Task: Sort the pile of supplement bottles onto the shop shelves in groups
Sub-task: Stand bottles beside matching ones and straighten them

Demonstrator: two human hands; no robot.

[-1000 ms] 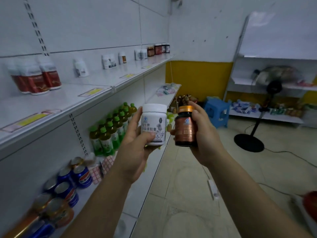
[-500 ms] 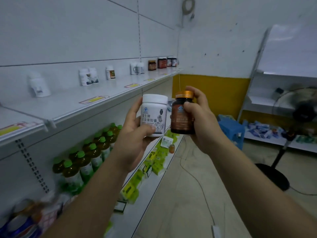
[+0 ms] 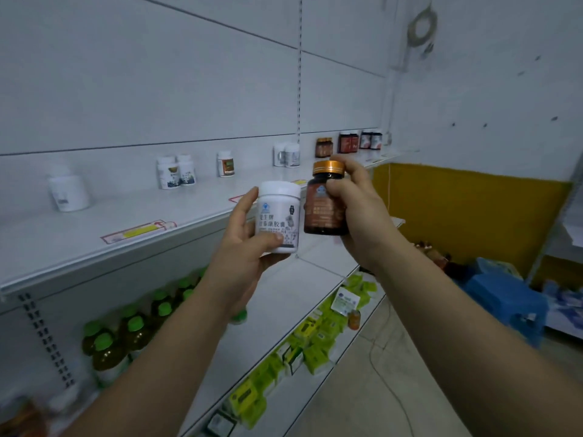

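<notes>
1. The upper shelf ran along your left side. On it stood supplement bottles in separate groups, spaced along the back wall.
2. The lower shelf below it carried green-capped drink bottles filled with amber liquid. Loose yellow-green packets lay heaped farther along it.
3. A blue stool stood on the floor to your right, well apart from both hands.
4. Your left hand gripped the white bottle, with the fingers behind it and the thumb across the lower label. Its white cap was on, and the opaque wall hid the contents.
5. Your right hand gripped the brown bottle, with the fingers curled round its right side. Its gold cap was on, and I could not tell what the dark body held.
6. You held both bottles upright, just beside each other, in front of the upper shelf's edge and clear of its surface.
7. The shelved groups, from near to far:
   - a lone white bottle;
   - a white pair;
   - a single bottle with a brown label;
   - another white pair;
   - amber bottles;
   - red-labelled dark bottles at the far end.
</notes>
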